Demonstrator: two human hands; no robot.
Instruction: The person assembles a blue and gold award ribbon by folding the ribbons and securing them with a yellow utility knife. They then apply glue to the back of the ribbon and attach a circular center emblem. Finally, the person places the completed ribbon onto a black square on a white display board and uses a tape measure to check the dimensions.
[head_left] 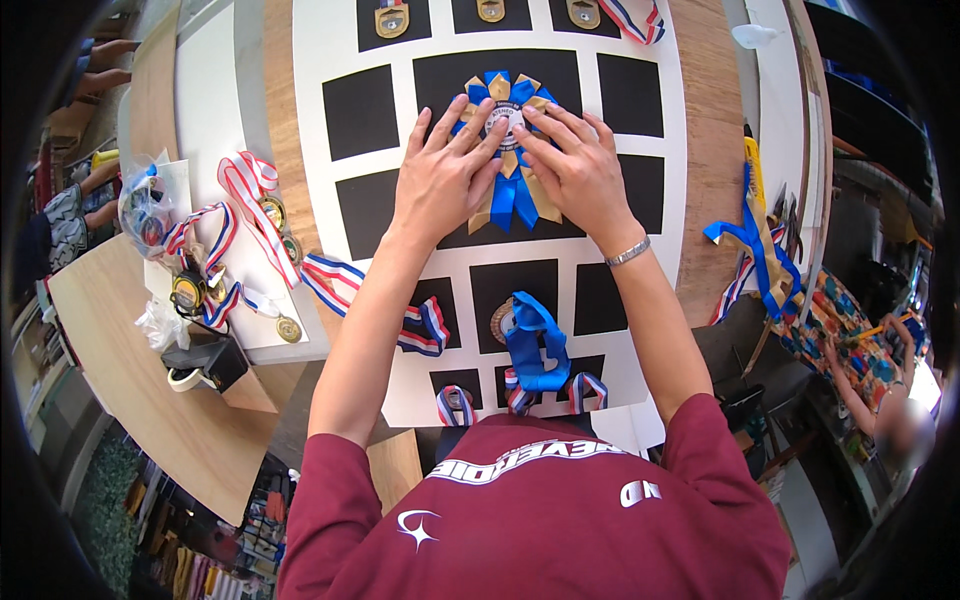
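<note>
A blue and gold ribbon rosette with a round white centre lies on the large middle black panel of a white board. My left hand rests on its left side, fingers stretched and spread. From the right, my right hand lies over it the same way, fingertips close to the left hand's at the centre. The fingers partly cover the disc and loops; the ribbon tails show below. Nearer my body, a medal with blue ribbon sits on another black panel.
Gold medals line the board's far panels. Striped ribbons lie at its near edge. Medals, ribbons and a black box crowd the left side. On the right are blue and gold ribbons and scissors. Another person is at far right.
</note>
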